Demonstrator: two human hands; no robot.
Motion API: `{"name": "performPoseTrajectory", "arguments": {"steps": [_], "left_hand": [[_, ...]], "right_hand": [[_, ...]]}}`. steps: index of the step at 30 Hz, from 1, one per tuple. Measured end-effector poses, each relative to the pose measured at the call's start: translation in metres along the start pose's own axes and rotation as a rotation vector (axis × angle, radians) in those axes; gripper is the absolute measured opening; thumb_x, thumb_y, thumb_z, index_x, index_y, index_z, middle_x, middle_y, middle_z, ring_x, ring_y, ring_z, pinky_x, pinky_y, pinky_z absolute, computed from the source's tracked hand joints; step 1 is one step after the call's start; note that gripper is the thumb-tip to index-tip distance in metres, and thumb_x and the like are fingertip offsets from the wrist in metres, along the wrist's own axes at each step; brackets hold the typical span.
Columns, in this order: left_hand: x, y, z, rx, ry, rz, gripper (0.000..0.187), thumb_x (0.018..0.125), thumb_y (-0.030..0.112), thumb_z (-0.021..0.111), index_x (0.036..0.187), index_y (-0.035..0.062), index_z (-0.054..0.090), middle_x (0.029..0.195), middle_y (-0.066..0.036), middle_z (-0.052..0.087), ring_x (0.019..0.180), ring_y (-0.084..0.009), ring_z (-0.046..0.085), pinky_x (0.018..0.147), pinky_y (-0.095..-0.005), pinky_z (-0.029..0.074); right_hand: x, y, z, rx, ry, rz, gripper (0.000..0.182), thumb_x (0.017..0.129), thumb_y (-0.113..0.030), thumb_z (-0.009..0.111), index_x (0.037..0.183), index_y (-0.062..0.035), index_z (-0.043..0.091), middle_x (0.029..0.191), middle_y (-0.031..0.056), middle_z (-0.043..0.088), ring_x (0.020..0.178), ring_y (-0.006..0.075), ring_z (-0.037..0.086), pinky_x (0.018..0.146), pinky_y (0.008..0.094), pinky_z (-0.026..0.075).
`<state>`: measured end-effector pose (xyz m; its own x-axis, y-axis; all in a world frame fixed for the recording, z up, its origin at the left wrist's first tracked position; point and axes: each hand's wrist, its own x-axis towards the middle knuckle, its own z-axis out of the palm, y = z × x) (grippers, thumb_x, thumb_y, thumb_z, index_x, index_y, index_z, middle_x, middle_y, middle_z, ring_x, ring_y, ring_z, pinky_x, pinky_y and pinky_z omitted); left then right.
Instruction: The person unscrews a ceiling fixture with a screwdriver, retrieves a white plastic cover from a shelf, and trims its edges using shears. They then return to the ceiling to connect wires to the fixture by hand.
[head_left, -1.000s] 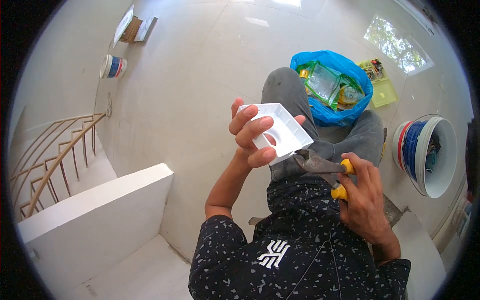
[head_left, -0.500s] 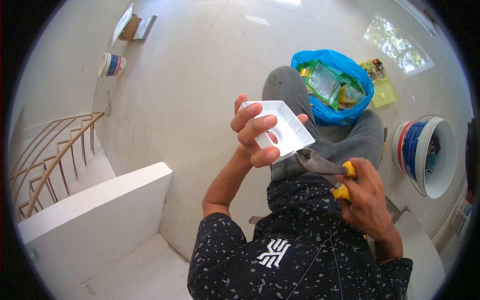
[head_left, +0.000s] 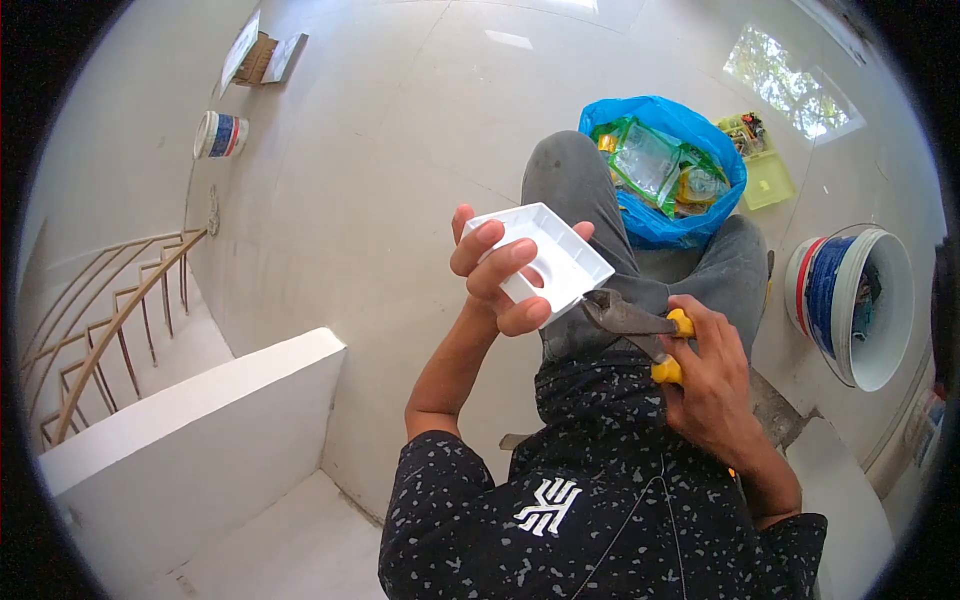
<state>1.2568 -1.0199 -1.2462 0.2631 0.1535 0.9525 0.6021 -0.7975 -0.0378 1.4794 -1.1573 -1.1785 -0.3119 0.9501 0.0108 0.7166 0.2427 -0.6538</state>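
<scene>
A square white plastic box (head_left: 560,262), shallow and with a round hole in its base, is gripped in my left hand (head_left: 502,268). The fingers wrap over its near-left side, and one fingertip shows beyond its far edge. My right hand (head_left: 712,372) is closed around the yellow handles of a pair of pliers (head_left: 640,322). Their dark metal jaws meet the lower right corner of the box; whether they bite on its rim, I cannot make out. Both hands are above my lap.
Beyond my knees stands a blue plastic bag (head_left: 668,112) with green-edged packets inside. Beside it lies an open yellow-green parts case (head_left: 768,180). A white bucket (head_left: 890,340) is at right, a smaller bucket (head_left: 220,135) far left. A low white wall (head_left: 200,410) and stair railing (head_left: 130,300) are left.
The box, held in my left hand, has shifted slightly left and tilted a little. My right hand and the pliers have moved slightly left and down with it.
</scene>
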Motion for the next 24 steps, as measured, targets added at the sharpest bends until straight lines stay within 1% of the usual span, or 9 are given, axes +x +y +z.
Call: {"name": "performPoseTrajectory", "arguments": {"steps": [1,4,14,17,19,20,22,23,24], "left_hand": [[0.0,0.0,0.0,0.0,0.001,0.0,0.086,0.068,0.019,0.086,0.128,0.0361,0.027,0.123,0.001,0.043,0.125,-0.0246,0.037,0.113,-0.0516,0.026],[0.001,0.0,0.002,-0.014,0.027,0.003,0.088,0.067,0.019,0.087,0.128,0.0366,0.026,0.124,0.001,0.043,0.125,-0.0245,0.037,0.113,-0.0515,0.026],[0.004,0.003,0.003,-0.067,0.052,0.004,0.091,0.066,0.019,0.087,0.129,0.0384,0.024,0.124,0.001,0.042,0.126,-0.0245,0.036,0.113,-0.0524,0.026],[0.002,0.004,0.002,-0.082,0.046,0.005,0.092,0.066,0.019,0.087,0.129,0.0386,0.024,0.124,0.001,0.042,0.126,-0.0247,0.036,0.112,-0.0525,0.027],[0.001,0.005,0.0,-0.091,0.042,0.004,0.092,0.066,0.019,0.087,0.129,0.0386,0.024,0.124,0.001,0.042,0.126,-0.0248,0.036,0.112,-0.0525,0.027],[0.001,0.004,0.0,-0.069,0.016,0.001,0.091,0.067,0.019,0.087,0.13,0.0372,0.024,0.124,0.0,0.042,0.125,-0.0254,0.037,0.112,-0.0531,0.027],[-0.001,0.006,-0.002,-0.047,-0.002,0.003,0.09,0.067,0.02,0.087,0.13,0.0358,0.024,0.124,0.0,0.041,0.125,-0.026,0.038,0.112,-0.0536,0.027],[-0.006,0.005,-0.002,-0.056,-0.037,-0.069,0.09,0.067,0.021,0.087,0.131,0.0336,0.024,0.124,-0.001,0.041,0.124,-0.0269,0.038,0.112,-0.0541,0.027],[-0.008,0.005,-0.003,-0.065,-0.075,-0.142,0.09,0.067,0.023,0.087,0.131,0.0313,0.025,0.124,-0.003,0.042,0.124,-0.0278,0.039,0.112,-0.0546,0.027]], "right_hand": [[-0.001,-0.001,-0.002,-0.018,-0.014,0.01,0.041,0.059,0.001,0.072,0.099,0.0036,0.063,0.127,0.0178,0.047,0.109,0.0348,0.051,0.089,0.0446,0.041],[0.0,-0.005,-0.008,0.002,-0.044,0.013,0.039,0.061,0.001,0.069,0.1,0.0032,0.062,0.127,0.0181,0.047,0.109,0.0347,0.051,0.09,0.0447,0.041],[-0.001,-0.003,-0.012,0.053,-0.111,0.004,0.04,0.059,0.0,0.071,0.099,0.0017,0.063,0.119,0.0169,0.049,0.103,0.0329,0.052,0.086,0.043,0.042],[-0.003,0.001,-0.012,0.034,-0.104,-0.02,0.041,0.058,-0.002,0.073,0.097,0.0016,0.063,0.111,0.0157,0.051,0.094,0.0314,0.053,0.078,0.0411,0.045],[-0.004,0.006,-0.011,0.153,-0.209,-0.002,0.038,0.06,-0.003,0.074,0.096,0.0014,0.064,0.1,0.0153,0.053,0.084,0.0318,0.054,0.07,0.0391,0.046],[-0.003,0.007,-0.008,0.152,-0.206,-0.001,0.038,0.06,-0.003,0.074,0.096,0.0014,0.064,0.1,0.0153,0.053,0.084,0.0318,0.054,0.07,0.0391,0.046],[-0.003,0.01,0.003,0.354,-0.287,0.115,0.025,0.072,-0.007,0.073,0.095,0.0011,0.064,0.102,0.0147,0.057,0.087,0.0265,0.058,0.07,0.036,0.048],[-0.002,0.013,0.006,0.348,-0.281,0.109,0.025,0.072,-0.007,0.073,0.095,0.0011,0.064,0.102,0.0147,0.057,0.087,0.0265,0.058,0.07,0.036,0.048],[-0.004,0.016,0.01,0.628,-0.216,0.2,0.023,0.079,-0.012,0.071,0.097,0.0009,0.064,0.107,0.0142,0.058,0.092,0.0235,0.059,0.075,0.0344,0.048]]}}
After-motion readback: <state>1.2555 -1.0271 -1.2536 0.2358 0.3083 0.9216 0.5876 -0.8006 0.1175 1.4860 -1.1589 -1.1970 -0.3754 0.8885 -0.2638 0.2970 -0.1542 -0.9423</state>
